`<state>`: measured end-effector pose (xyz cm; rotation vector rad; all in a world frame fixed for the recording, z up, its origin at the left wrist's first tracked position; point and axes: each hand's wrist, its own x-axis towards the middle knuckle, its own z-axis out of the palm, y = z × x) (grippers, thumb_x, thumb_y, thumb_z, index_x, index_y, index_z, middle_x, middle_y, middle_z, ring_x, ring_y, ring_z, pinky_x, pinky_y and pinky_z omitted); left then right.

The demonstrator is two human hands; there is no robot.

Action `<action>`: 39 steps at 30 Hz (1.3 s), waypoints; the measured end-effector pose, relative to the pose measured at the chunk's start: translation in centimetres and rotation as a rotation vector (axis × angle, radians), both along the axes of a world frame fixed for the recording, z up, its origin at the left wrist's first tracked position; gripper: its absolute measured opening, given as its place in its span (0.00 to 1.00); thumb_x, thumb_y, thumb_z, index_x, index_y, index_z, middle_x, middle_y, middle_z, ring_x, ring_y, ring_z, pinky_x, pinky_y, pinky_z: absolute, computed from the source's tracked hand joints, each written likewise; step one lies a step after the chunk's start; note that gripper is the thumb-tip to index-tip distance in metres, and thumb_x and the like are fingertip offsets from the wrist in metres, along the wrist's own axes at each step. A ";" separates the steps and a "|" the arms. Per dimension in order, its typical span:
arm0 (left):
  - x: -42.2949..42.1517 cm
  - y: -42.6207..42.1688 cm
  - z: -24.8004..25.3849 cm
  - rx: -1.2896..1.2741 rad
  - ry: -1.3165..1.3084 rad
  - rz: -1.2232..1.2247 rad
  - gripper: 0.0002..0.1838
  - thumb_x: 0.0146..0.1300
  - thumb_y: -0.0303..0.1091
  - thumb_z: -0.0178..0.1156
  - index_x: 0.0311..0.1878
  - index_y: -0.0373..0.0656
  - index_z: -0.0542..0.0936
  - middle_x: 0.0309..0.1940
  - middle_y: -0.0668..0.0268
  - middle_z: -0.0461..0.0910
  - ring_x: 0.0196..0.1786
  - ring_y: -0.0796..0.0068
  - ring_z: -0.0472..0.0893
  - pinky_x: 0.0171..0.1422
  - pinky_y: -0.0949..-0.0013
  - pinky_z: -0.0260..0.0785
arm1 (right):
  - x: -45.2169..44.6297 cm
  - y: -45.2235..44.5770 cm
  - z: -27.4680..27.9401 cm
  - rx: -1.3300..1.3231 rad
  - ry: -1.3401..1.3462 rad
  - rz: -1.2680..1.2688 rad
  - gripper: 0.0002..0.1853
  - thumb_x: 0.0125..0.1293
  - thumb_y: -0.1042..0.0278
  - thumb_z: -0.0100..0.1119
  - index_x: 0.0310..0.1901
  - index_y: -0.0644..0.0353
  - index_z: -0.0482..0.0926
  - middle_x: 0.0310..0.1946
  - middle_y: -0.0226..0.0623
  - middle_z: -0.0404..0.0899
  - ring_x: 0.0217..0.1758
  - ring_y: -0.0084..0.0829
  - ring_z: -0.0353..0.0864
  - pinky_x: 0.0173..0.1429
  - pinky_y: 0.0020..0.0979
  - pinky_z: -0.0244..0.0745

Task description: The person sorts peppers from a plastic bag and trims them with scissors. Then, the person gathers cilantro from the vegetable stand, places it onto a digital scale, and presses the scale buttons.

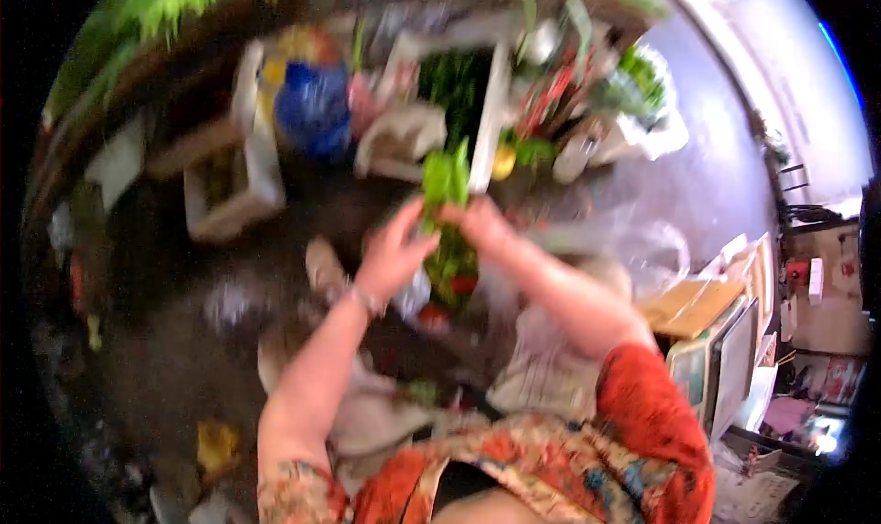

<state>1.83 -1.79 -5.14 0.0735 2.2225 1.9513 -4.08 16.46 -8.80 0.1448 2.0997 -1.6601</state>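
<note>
Bright green leafy vegetables stand up between my two hands in the middle of the head view. My left hand is curled against the lower left of the leaves, thumb pointing toward them. From the right, my right hand pinches the same leaves. Just below the hands lies more greenery with a red patch on it. Blur hides the exact fingertips and whether the stems are bundled.
Ahead stands a white foam box with dark greens inside. Left of it are a blue bag and another pale box. A white container with leafy greens sits at right. Cardboard leans at my right side.
</note>
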 end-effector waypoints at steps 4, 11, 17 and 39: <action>1.3 -0.7 4.4 -0.807 0.186 -0.273 0.26 0.57 0.36 0.59 0.59 0.38 0.70 0.50 0.50 0.76 0.52 0.53 0.76 0.59 0.58 0.66 | -2.3 1.3 0.7 -0.084 -0.044 0.029 0.26 0.53 0.62 0.67 0.52 0.65 0.73 0.45 0.39 0.79 0.50 0.34 0.75 0.54 0.36 0.71; 3.1 -1.5 1.6 -1.059 0.031 -0.727 0.24 0.51 0.31 0.59 0.55 0.45 0.74 0.49 0.55 0.76 0.37 0.51 0.81 0.40 0.53 0.74 | -13.7 1.6 -1.4 0.091 0.056 -0.094 0.19 0.52 0.60 0.71 0.42 0.64 0.81 0.31 0.39 0.83 0.33 0.32 0.82 0.36 0.35 0.79; 4.5 -1.0 -0.2 -0.983 0.104 -0.866 0.33 0.49 0.27 0.56 0.64 0.52 0.68 0.65 0.59 0.65 0.40 0.54 0.82 0.42 0.54 0.75 | -14.2 2.1 -2.7 0.436 0.475 -0.113 0.29 0.61 0.64 0.59 0.63 0.58 0.63 0.58 0.44 0.68 0.61 0.40 0.68 0.62 0.43 0.64; 4.5 -0.5 0.5 -1.315 -0.182 -0.981 0.09 0.54 0.28 0.55 0.34 0.45 0.85 0.35 0.61 0.84 0.43 0.65 0.84 0.45 0.65 0.76 | 4.8 10.9 -16.7 1.208 -0.119 1.224 0.21 0.53 0.70 0.57 0.51 0.63 0.73 0.42 0.48 0.82 0.46 0.47 0.81 0.47 0.44 0.77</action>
